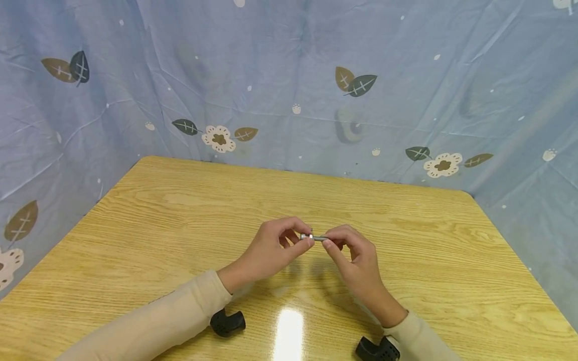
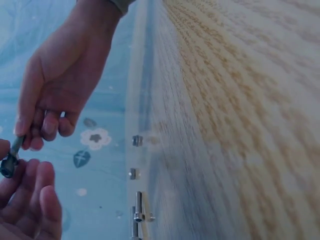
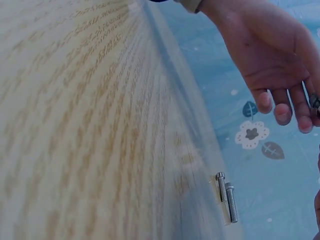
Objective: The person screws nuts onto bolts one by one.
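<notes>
A small metal bolt [image 1: 318,238] lies crosswise between my two hands, over the middle of the table. My left hand [image 1: 275,248] pinches it at its thicker head end between thumb and fingers. From the other side, the thumb and forefinger of my right hand [image 1: 356,255] grip the thin shank. In the left wrist view the dark head [image 2: 7,167] of the bolt shows beside the left fingers, while the right hand [image 2: 65,75] reaches in from above. The right wrist view has the left hand [image 3: 270,60] at upper right, with the bolt partly cut off by the frame edge.
More metal bolts [image 3: 231,202] lie on the wooden table [image 1: 189,200], with small nuts [image 2: 137,140] near them in the left wrist view. Black wrist mounts [image 1: 228,323] hang under both sleeves. A blue patterned curtain [image 1: 271,75] surrounds the table's back and sides.
</notes>
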`<state>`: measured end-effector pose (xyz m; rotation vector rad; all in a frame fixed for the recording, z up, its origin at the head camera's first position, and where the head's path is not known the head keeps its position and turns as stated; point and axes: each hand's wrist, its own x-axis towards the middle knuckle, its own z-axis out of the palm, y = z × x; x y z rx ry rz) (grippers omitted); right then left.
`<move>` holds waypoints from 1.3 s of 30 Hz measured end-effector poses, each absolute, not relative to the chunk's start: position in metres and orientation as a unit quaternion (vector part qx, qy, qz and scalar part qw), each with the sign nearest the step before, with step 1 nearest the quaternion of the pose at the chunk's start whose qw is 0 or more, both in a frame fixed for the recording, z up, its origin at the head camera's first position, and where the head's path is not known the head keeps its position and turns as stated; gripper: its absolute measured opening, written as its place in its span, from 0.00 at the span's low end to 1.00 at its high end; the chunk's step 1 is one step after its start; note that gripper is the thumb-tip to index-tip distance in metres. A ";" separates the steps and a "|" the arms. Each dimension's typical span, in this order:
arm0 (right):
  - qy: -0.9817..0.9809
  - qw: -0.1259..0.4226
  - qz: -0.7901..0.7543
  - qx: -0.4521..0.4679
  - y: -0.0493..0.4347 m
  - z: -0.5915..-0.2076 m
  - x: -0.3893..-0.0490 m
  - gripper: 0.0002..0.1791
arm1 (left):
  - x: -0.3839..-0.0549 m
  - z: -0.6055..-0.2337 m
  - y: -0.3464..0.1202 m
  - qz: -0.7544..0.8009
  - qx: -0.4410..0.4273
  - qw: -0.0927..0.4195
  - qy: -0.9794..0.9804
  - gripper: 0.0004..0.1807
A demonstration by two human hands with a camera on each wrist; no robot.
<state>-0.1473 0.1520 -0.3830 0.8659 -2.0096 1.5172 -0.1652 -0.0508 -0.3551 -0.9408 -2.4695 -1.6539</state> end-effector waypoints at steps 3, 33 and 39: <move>-0.731 0.242 0.552 0.320 0.152 -0.383 -0.148 0.10 | -0.166 -0.356 -0.051 -0.534 -0.294 -0.011 -0.792 0.08; -0.732 0.244 0.554 0.313 0.151 -0.383 -0.147 0.10 | -0.165 -0.355 -0.051 -0.526 -0.301 -0.006 -0.795 0.06; -0.737 0.246 0.552 0.304 0.152 -0.383 -0.146 0.09 | -0.166 -0.354 -0.051 -0.532 -0.302 -0.026 -0.791 0.07</move>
